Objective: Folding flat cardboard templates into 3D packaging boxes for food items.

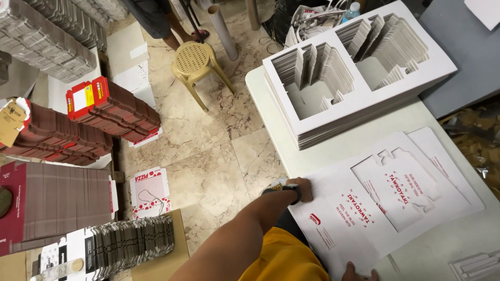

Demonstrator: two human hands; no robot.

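So the left hand (298,188) is pressed down on the near-left edge of a white die-cut printed cardboard sheet (385,203) lying flat on the table (333,151), fingers curled over it. Right hand (358,272) is barely in view at the sheet's bottom edge; can't tell its grip. Stack of punched-out cardboard frames (359,67) sits behind, and a tan plastic stool (197,60) stands on the floor.

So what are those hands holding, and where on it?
The left hand presses the near-left edge of the printed die-cut cardboard sheet; the right hand touches its bottom edge. Neither hand lifts it off the table.
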